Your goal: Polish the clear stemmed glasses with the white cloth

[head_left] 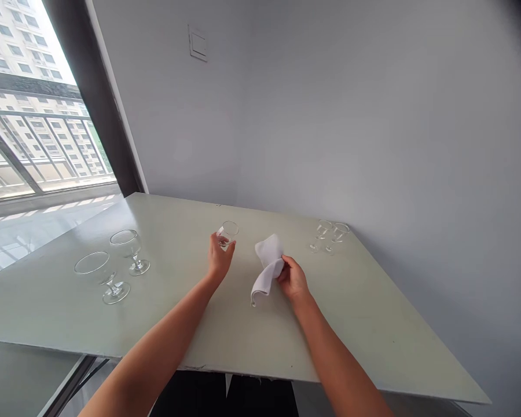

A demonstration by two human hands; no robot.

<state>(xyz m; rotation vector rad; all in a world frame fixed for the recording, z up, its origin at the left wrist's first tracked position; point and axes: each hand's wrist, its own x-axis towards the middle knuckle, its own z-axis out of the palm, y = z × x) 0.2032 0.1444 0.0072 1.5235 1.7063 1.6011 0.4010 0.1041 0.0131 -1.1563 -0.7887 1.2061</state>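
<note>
My left hand (220, 256) is closed around the lower part of a clear stemmed glass (229, 230), whose round bowl points up above my fingers. The glass's stem and foot are mostly hidden by the hand. In my right hand (293, 279) a white cloth (269, 263) is pinched by its middle, with one end sticking up and away and the other drooping toward the near side. Glass and cloth are apart from each other.
Two larger stemmed glasses, a nearer one (115, 291) and a farther one (132, 250), stand at the left of the pale table (226, 336). Two small stemmed glasses (322, 229) stand close together near the back right edge, by the grey wall (373, 116). A window is at left.
</note>
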